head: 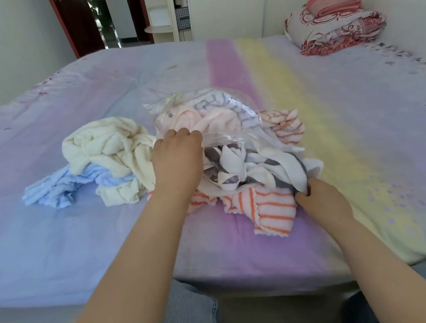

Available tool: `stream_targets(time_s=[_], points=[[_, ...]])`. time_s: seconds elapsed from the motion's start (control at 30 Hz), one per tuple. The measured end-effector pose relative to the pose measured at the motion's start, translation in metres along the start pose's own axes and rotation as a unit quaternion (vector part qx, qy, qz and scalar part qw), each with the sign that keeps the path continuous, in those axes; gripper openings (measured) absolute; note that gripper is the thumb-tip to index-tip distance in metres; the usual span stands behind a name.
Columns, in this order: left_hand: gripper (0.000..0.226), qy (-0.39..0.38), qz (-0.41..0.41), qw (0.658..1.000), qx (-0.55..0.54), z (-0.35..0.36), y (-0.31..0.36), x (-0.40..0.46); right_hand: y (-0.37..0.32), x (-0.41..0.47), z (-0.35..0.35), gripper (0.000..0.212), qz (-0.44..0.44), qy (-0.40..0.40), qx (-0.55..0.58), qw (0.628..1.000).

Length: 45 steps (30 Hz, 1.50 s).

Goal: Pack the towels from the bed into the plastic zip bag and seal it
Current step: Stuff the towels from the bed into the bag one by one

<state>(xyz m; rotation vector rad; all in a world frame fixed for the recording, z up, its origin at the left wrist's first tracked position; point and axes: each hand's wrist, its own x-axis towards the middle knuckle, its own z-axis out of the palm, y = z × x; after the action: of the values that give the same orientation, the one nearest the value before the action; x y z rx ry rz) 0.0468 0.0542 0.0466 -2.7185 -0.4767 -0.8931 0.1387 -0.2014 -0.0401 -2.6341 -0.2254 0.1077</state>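
The left hand (pixel 177 156) has its fingers curled over the near edge of the plastic zip bag (pixel 216 112), and it holds the bag's mouth there. The bag lies on the bed (pixel 364 127), just past this hand. It is see-through. Inside it are a pink towel (pixel 195 120) and a white towel with grey lines (pixel 212 100).

The right hand (pixel 318 199) is nearer to the person and off to the right of the left hand. Its fingers are bent tight and they pinch a corner of the grey and white towel (pixel 262 171). That towel lies in a heap between the two hands, with part of it at the bag's mouth.

An orange striped towel (pixel 269 208) lies under the heap, just left of the right hand. Another bit of orange striped cloth (pixel 287 124) pokes out past the bag on its right side.

To the left of the left hand, touching it, is a cream towel (pixel 107 150). A blue towel (pixel 56 190) lies partly under the cream one, farther left.

The bed has a sheet in soft purple, blue and yellow. Far past the right hand, in the corner of the bed, sits a folded red and white quilt (pixel 335 26). Beyond the bed are a pale wardrobe (pixel 239 0) and a dark red door (pixel 74 19).
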Motion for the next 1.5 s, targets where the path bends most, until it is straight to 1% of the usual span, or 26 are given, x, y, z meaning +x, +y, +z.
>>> stream_targets(time_s=[0.03,0.07,0.13,0.2,0.23,0.33,0.4,0.57,0.63,0.67,0.73,0.8,0.83,0.87,0.93,0.97,1.0,1.03,1.1,1.17,1.2,1.27,1.33,1.4,1.47,1.5], points=[[0.021,-0.056,0.011,0.998,0.021,-0.003,-0.003,0.004,-0.001,0.000,-0.001,0.019,-0.016,0.021,0.016,1.000],[0.019,-0.108,0.019,0.993,0.039,-0.005,-0.006,0.007,-0.004,0.000,-0.003,0.019,-0.033,0.053,0.048,0.997],[0.024,-0.189,0.007,0.980,0.068,-0.004,-0.010,0.010,-0.021,-0.006,-0.014,0.014,-0.083,0.109,0.175,0.975],[0.023,-0.203,-0.017,0.976,0.083,-0.005,-0.008,0.010,-0.049,-0.018,-0.028,0.002,-0.151,0.125,0.308,0.931],[0.020,-0.199,-0.032,0.975,0.090,-0.006,-0.006,0.012,-0.064,-0.026,-0.034,0.005,-0.199,0.131,0.336,0.911],[0.020,-0.216,-0.050,0.968,0.116,-0.007,-0.003,0.020,-0.094,-0.041,-0.022,0.012,-0.368,0.155,0.279,0.873],[0.026,-0.238,-0.038,0.962,0.126,-0.006,-0.004,0.025,-0.105,-0.050,-0.003,0.021,-0.416,0.113,0.283,0.857],[0.040,-0.256,-0.013,0.961,0.104,-0.002,-0.008,0.023,-0.123,-0.064,0.015,0.043,-0.453,-0.036,0.319,0.832],[0.038,-0.229,-0.007,0.968,0.103,-0.010,-0.012,0.024,-0.129,-0.058,0.014,0.046,-0.456,-0.060,0.310,0.832],[0.033,-0.202,-0.012,0.974,0.099,-0.016,-0.014,0.025,-0.129,-0.051,0.015,0.045,-0.469,-0.058,0.273,0.838],[0.026,-0.122,-0.017,0.990,0.074,-0.028,-0.019,0.026,-0.123,-0.032,0.021,0.045,-0.490,-0.094,0.145,0.854],[0.022,-0.043,-0.026,0.998,0.048,-0.035,-0.026,0.024,-0.117,-0.020,0.022,0.051,-0.450,-0.138,0.040,0.882],[0.021,0.005,-0.035,0.999,0.028,-0.034,-0.028,0.022,-0.114,-0.017,0.022,0.049,-0.428,-0.112,0.032,0.896],[0.018,0.055,-0.040,0.998,0.007,-0.031,-0.030,0.019,-0.111,-0.019,0.020,0.040,-0.417,-0.040,0.057,0.906],[0.005,0.107,-0.051,0.992,-0.053,-0.022,-0.032,0.009,-0.103,-0.027,0.014,0.019,-0.391,0.104,0.118,0.907],[0.007,0.116,-0.060,0.989,-0.075,-0.019,-0.032,0.005,-0.098,-0.029,0.013,0.015,-0.367,0.134,0.128,0.912],[0.012,0.128,-0.061,0.986,-0.083,-0.018,-0.032,0.001,-0.092,-0.030,0.012,0.014,-0.334,0.132,0.127,0.925],[0.015,0.136,-0.063,0.985,-0.082,-0.017,-0.032,-0.002,-0.085,-0.028,0.013,0.016,-0.293,0.102,0.120,0.943],[0.016,0.147,-0.060,0.982,-0.098,-0.014,-0.029,-0.005,-0.074,-0.025,0.011,0.030,-0.207,0.002,0.093,0.974],[0.011,0.136,-0.049,0.977,-0.158,-0.013,-0.024,-0.006,-0.069,-0.019,0.011,0.040,-0.161,-0.095,0.072,0.980],[0.010,0.115,-0.053,0.971,-0.203,-0.013,-0.019,-0.007,-0.070,-0.015,0.011,0.035,-0.163,-0.118,0.045,0.978],[0.014,0.074,-0.083,0.951,-0.289,-0.017,-0.011,-0.009,-0.079,-0.005,0.011,0.030,-0.193,-0.110,-0.029,0.975],[0.018,0.037,-0.142,0.917,-0.371,-0.018,-0.005,-0.011,-0.094,0.005,0.009,0.035,-0.219,-0.084,-0.052,0.971],[0.019,0.015,-0.186,0.878,-0.441,-0.019,-0.001,-0.011,-0.119,0.015,0.006,0.031,-0.221,-0.055,0.001,0.974],[0.017,0.013,-0.197,0.858,-0.475,-0.017,0.001,-0.011,-0.150,0.023,0.007,0.027,-0.243,-0.043,0.067,0.967],[0.016,0.013,-0.200,0.853,-0.482,-0.017,0.002,-0.012,-0.164,0.027,0.011,0.030,-0.273,-0.051,0.062,0.959]])
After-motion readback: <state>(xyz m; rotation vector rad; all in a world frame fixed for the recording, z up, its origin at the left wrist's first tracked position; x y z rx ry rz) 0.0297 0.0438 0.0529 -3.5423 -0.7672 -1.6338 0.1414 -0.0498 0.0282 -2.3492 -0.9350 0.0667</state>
